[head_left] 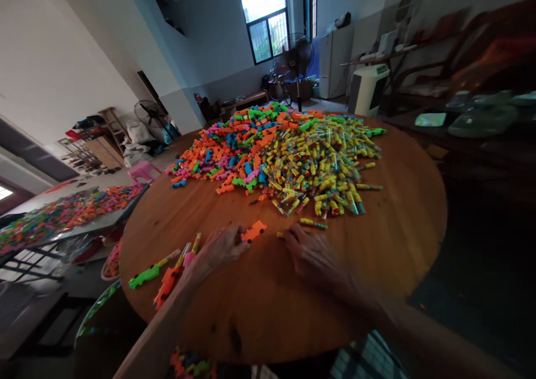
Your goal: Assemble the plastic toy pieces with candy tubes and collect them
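My left hand (221, 246) is closed on the rear end of an orange toy car (254, 231), just above the round wooden table. Across from it, my right hand (310, 252) pinches a small tube with a yellow end (280, 234); the fingers hide most of it. Another yellow tube (314, 223) lies just beyond the right fingers. Beside my left forearm rest a green toy car (144, 277) and an orange toy car (166, 286), each with a clear, yellow-ended tube at one end. A pink piece (188, 258) is partly covered by the forearm.
On the far half of the table (402, 217) sit a heap of colourful toy cars (226, 150) and a heap of yellow tubes (322, 161). A second table (71, 217) at left bears more toy pieces. A pink stool (143, 170) and a standing fan (295, 58) are farther off.
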Demonstrator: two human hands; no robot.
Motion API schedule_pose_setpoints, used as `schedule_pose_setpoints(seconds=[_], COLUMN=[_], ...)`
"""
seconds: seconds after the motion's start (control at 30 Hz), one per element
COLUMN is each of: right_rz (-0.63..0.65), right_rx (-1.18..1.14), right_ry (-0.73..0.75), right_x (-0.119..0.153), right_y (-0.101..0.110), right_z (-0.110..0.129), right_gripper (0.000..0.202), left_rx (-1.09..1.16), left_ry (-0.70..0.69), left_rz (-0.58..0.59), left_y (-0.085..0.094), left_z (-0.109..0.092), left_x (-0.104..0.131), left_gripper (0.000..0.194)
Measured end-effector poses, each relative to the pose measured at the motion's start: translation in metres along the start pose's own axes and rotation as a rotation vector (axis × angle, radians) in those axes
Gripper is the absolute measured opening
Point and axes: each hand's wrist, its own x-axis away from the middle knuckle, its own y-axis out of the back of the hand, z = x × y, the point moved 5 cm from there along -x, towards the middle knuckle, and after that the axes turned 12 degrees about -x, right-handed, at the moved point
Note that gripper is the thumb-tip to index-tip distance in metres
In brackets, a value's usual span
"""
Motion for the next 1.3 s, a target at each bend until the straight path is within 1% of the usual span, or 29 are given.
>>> schedule_pose_setpoints(seconds=[0.07, 0.13, 0.17, 0.27, 0.37, 0.47, 0.6, 0.67, 0.77, 0.87, 0.97, 1.1, 1.3], right_rz=[0.002, 0.010, 0.009, -0.002, -0.006, -0.012, -0.023, -0.011, -0.003, 0.014, 0.040, 0.057, 0.092], right_rx=[0.009, 0.018, 0.018, -0.009, -0.049, -0.095, -0.156, -0.180, -0.198, -0.203, -0.183, -0.165, -0.088], right_ry=[-0.002, 0.002, 0.002, -0.019, -0.038, -0.009, 0.035, 0.054, 0.079, 0.090, 0.090, 0.075, 0.124], right_x=[0.000, -0.001, -0.002, -0.004, -0.007, -0.008, -0.005, -0.002, 0.003, 0.007, 0.009, 0.007, 0.003], right_y=[0.000, 0.000, 0.001, 0.005, 0.010, 0.013, 0.017, 0.018, 0.023, 0.026, 0.027, 0.025, 0.021], right_z=[0.000, 0.001, 0.001, 0.000, -0.004, -0.006, -0.008, -0.008, -0.007, -0.005, -0.003, -0.001, 0.000], right_gripper=[0.039, 0.037, 0.036, 0.030, 0.025, 0.022, 0.022, 0.024, 0.027, 0.026, 0.026, 0.029, 0.038], left_rx=[0.013, 0.062, 0.091, 0.114, 0.104, 0.159, 0.193, 0.192, 0.157, 0.123, 0.114, 0.130, 0.126], left_ry=[-0.008, -0.041, -0.066, -0.134, -0.186, -0.217, -0.237, -0.258, -0.328, -0.374, -0.371, -0.390, -0.417], left_rz=[-0.011, -0.062, -0.083, -0.120, -0.165, -0.198, -0.217, -0.260, -0.328, -0.327, -0.304, -0.309, -0.291], left_y=[0.000, -0.003, -0.005, -0.014, -0.020, -0.024, -0.026, -0.024, -0.024, -0.028, -0.032, -0.029, -0.028], left_z=[-0.002, -0.005, -0.008, -0.017, -0.026, -0.033, -0.043, -0.048, -0.054, -0.056, -0.055, -0.058, -0.059], left_x=[-0.001, -0.007, -0.011, -0.023, -0.027, -0.022, -0.007, 0.000, 0.007, 0.009, 0.009, 0.011, 0.009], left_gripper=[0.038, 0.050, 0.049, 0.032, 0.028, 0.020, 0.015, 0.013, 0.012, 0.010, 0.012, 0.012, 0.013])
